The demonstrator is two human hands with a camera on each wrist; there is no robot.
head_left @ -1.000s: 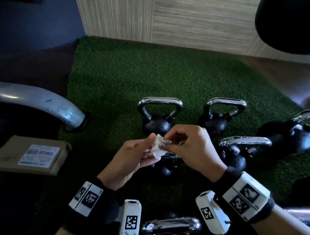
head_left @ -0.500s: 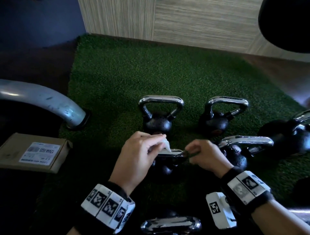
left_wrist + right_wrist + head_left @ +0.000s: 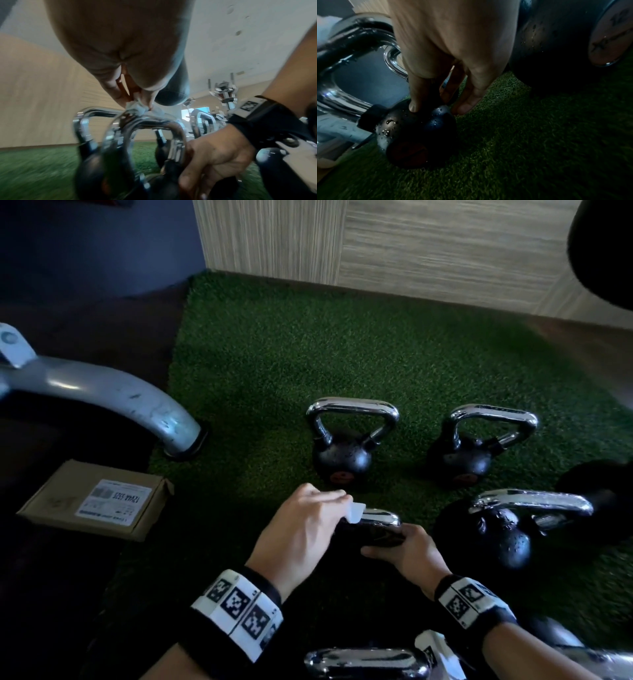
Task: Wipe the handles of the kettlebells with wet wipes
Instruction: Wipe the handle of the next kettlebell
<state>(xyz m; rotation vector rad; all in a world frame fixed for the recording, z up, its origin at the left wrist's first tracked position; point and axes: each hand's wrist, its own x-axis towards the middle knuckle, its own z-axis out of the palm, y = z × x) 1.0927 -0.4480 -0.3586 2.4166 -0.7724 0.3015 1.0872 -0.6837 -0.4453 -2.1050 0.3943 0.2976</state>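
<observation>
Pinching the wet wipe (image 3: 355, 511) in your left hand (image 3: 301, 529) atop the chrome handle (image 3: 382, 517), which runs left-right, your right hand (image 3: 409, 553) apparently grips the kettlebell (image 3: 419, 129) body below.

Wide open turf (image 3: 281, 364) toward 12 o'clock; packed kettlebells (image 3: 500, 529) crowding 3 o'clock, metal leg (image 3: 113, 395) and cardboard box (image 3: 96, 501) blocking 9 o'clock.

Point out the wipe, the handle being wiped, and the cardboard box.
wipe (image 3: 355, 512), head view, the white corner sticking out past the fingers.
handle (image 3: 383, 517), head view, the top chrome bar right of the wipe.
box (image 3: 68, 501), head view, the brown top face left of its label.
</observation>
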